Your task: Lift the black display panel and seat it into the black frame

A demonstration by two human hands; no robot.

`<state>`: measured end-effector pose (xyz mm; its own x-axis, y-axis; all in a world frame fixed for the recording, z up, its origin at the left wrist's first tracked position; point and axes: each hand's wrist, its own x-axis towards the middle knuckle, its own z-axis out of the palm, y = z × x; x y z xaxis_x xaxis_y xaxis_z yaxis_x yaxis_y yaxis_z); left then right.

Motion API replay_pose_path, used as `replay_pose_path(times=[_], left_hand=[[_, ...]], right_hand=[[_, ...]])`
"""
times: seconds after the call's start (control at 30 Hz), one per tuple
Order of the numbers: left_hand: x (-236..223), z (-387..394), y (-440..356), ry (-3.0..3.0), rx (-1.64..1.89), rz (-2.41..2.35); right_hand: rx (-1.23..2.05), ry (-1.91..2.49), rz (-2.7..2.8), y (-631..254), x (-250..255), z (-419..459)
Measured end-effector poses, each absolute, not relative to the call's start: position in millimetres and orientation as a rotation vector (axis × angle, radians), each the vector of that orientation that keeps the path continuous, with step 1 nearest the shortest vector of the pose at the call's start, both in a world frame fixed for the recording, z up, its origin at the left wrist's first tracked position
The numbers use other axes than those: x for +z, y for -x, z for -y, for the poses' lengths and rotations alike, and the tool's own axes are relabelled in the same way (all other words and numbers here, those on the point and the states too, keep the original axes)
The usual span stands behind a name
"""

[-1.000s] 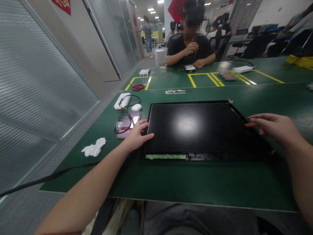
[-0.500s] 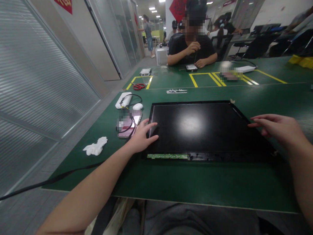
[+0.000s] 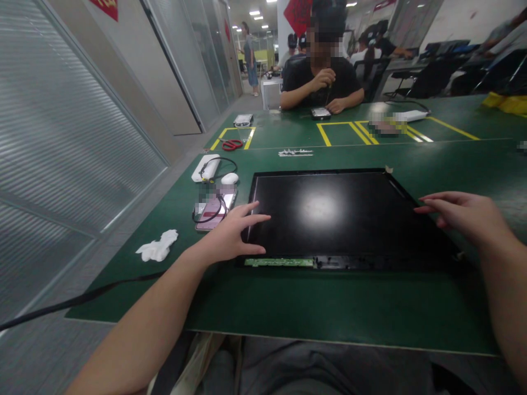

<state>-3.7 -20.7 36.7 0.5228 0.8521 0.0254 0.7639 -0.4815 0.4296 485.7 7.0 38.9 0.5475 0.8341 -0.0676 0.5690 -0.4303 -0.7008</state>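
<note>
Centrally, a wide black screen panel (image 3: 329, 219) lies flat on the green surface (image 3: 329, 307), glossy side up, with a thin black frame (image 3: 321, 171) around it. The left hand (image 3: 230, 233) is spread wide at the panel's left edge, thumb well apart from the fingers; whether it presses down is unclear. The right hand (image 3: 465, 211) is narrow, thumb and fingers drawn close at the panel's right edge; whether they pinch the frame cannot be told. Along the panel's near edge, at its left, runs an exposed green circuit strip (image 3: 279, 263). Left of the panel lie a phone (image 3: 209, 213) and, farther left, a crumpled white tissue (image 3: 158, 247). The panel looks stiff, fairly light for its breadth, slick and easily cracked, so it is probably best held by the frame at both short sides, clear of the circuit strip.
</note>
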Motion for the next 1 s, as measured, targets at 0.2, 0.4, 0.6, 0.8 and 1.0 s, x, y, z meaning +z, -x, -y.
replay_pose_path(times=[0.2, 0.4, 0.6, 0.8, 1.0], left_hand=[[42, 17, 16, -2.445, 0.254, -1.234], [44, 15, 16, -2.540, 0.237, -1.198], [45, 14, 14, -2.572, 0.202, -1.213], [45, 14, 13, -2.596, 0.190, -1.222], [45, 14, 13, -2.599, 0.185, -1.229]], right_hand=[[0.533, 2.161, 1.138, -489, 37, -6], [0.523, 2.181, 1.110, -482, 42, -4], [0.523, 2.197, 1.103, -479, 45, -4], [0.516, 2.159, 1.114, -482, 43, -4], [0.516, 2.182, 1.079, -475, 48, -3]])
